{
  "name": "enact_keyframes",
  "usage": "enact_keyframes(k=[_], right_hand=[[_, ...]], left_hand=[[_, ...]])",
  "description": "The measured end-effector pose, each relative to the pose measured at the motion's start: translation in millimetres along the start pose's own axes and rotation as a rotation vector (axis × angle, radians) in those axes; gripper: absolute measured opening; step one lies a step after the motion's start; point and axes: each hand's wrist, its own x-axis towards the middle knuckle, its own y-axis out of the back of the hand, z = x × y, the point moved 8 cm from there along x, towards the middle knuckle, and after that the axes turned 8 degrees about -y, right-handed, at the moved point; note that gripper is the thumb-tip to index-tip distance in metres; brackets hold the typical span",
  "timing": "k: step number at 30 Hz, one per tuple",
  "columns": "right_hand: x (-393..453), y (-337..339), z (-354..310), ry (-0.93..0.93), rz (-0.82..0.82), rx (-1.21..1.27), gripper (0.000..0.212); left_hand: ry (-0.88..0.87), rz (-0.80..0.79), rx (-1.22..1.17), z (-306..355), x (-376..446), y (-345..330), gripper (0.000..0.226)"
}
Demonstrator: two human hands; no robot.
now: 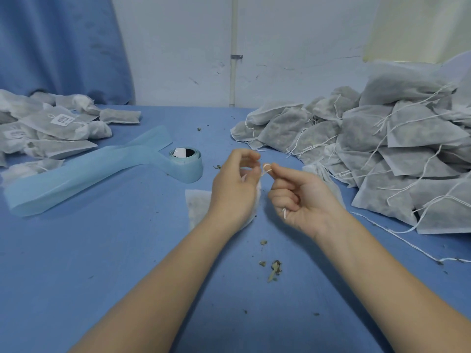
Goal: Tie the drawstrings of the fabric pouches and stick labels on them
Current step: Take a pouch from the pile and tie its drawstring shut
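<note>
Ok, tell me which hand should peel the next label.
Left, probably. The left hand is nearer the label roll; the right hand pinches the drawstring on the far side.

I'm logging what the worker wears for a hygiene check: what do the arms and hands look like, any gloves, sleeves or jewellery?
Both forearms are bare up to the bottom edge of the picture, with no sleeves in view. The left hand and the right hand wear no gloves. No rings, watch or bracelets show on the fingers or wrists. The fingernails look short and unpainted.
</note>
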Motion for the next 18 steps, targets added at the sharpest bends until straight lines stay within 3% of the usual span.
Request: enact_keyframes(k=[3, 8, 13, 16, 18], right_hand=[[-2, 1, -4, 0.028, 0.004, 0.027, 0.009], [-6, 5, -10, 0.089, 0.036, -0.080, 0.003], [-15, 8, -31, 0.378, 0.214, -0.514, 0.037], [-21, 5, -39, 0.490, 0.204, -0.645, 0.016], [-23, 0, -43, 0.555, 0.136, -0.648, 0.008]], left_hand=[[-0.326, 0.084, 0.293, 29, -7, 5, 0.028], [-0.484, 0.196, 0.433, 45, -13, 11, 0.011], [-0.751, 0.239, 0.641, 61, -18, 11, 0.006], [-0.860, 0.244, 0.718, 67, -20, 10, 0.007], [-0.770, 0.238, 0.686, 65, -16, 12, 0.004]])
